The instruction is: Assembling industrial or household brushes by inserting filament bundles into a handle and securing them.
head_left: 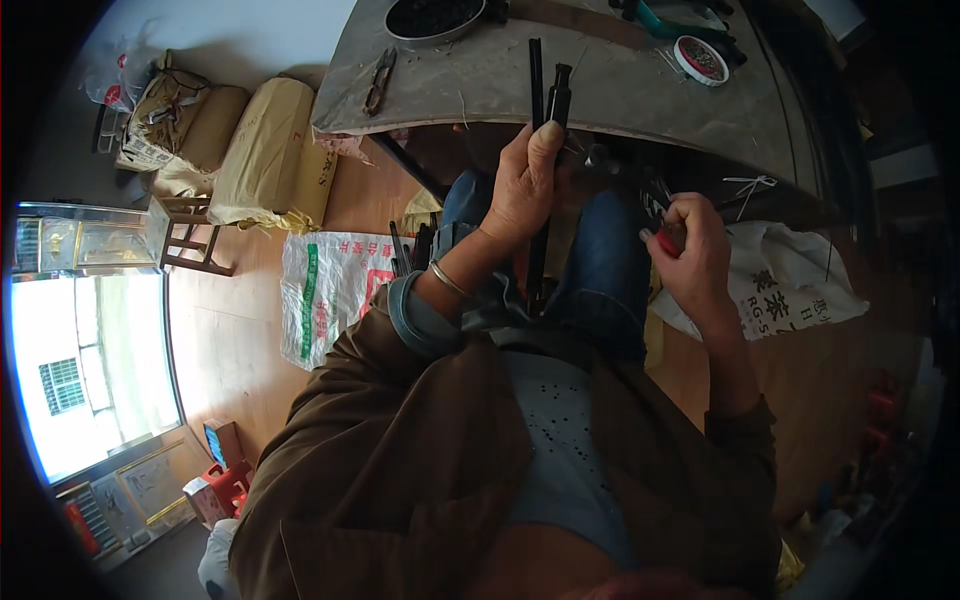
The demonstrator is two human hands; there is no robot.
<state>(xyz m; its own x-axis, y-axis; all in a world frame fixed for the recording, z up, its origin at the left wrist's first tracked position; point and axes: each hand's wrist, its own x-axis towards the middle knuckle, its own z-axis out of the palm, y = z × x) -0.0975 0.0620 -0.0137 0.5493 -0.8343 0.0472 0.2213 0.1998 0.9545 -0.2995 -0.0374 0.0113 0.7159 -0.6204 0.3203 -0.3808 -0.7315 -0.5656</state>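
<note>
Above my knees, my left hand (522, 180) is closed around a bundle of long black rods (560, 95). One is thin and straight, another thicker with a narrow stepped tip, and their upper ends reach over the table (480, 95). To the right, my right hand (695, 245) grips a pair of pliers with red handles (668, 243). The metal jaws of the pliers (655, 195) point up and left, under the table's edge. A dark rounded end (598, 158) sits near the jaws; shadow hides whether they touch.
On the table are a round dish of small black parts (435, 38), snips (380, 82), a small round container (700, 60) and a green item (665, 22). White sacks (325, 300) (790, 280) lie on the floor. Wrapped bundles (265, 155) and a wooden stool (190, 235) stand left.
</note>
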